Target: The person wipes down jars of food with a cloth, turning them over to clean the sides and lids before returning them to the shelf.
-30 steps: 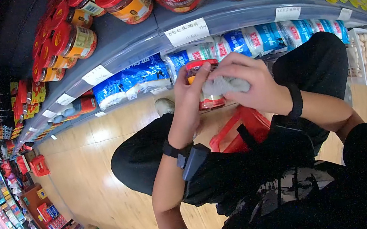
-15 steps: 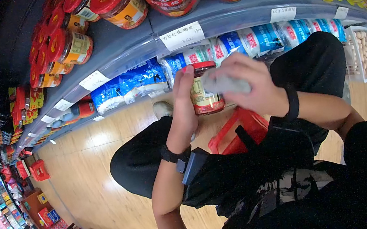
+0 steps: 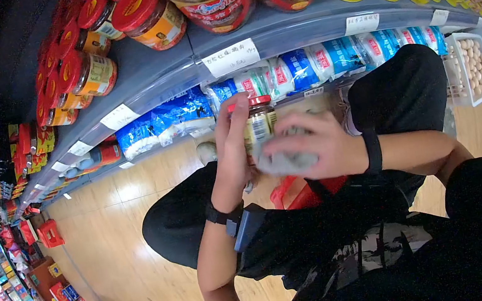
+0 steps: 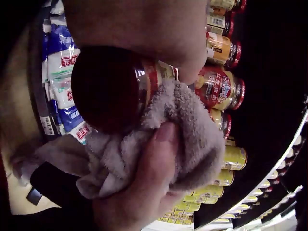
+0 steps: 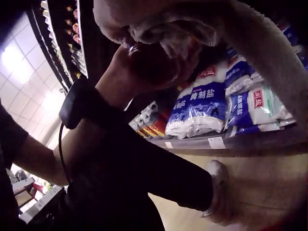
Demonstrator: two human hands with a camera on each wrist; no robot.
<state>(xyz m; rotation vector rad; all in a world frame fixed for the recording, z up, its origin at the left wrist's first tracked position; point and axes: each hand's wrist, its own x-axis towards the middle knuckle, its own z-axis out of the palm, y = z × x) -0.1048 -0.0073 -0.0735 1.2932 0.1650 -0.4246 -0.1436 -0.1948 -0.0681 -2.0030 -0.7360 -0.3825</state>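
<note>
The glass jar [image 3: 259, 123] is up off the floor, in front of the person and short of the shelf. The left hand [image 3: 230, 146] grasps it, fingers curled round its side. Against its near side, the right hand [image 3: 329, 143] pinches a bunched grey cloth [image 3: 286, 159]. Smooth glass probably slides easily: if the left hand slackens while the cloth pushes or drags, the jar could twist free and break on the wooden floor [image 3: 108, 230] beneath it. The cloth's loose end, visible in the left wrist view, might snag too. Nearer the body than the jar is a red plastic object [image 3: 286, 191], which a dropped jar could strike. Beyond the jar, an overreaching hand might shove the salt bags [image 3: 180, 113]. Well right of the jar, a shifting knee [image 3: 398, 82] could bump the egg crate [image 3: 455, 76].
</note>
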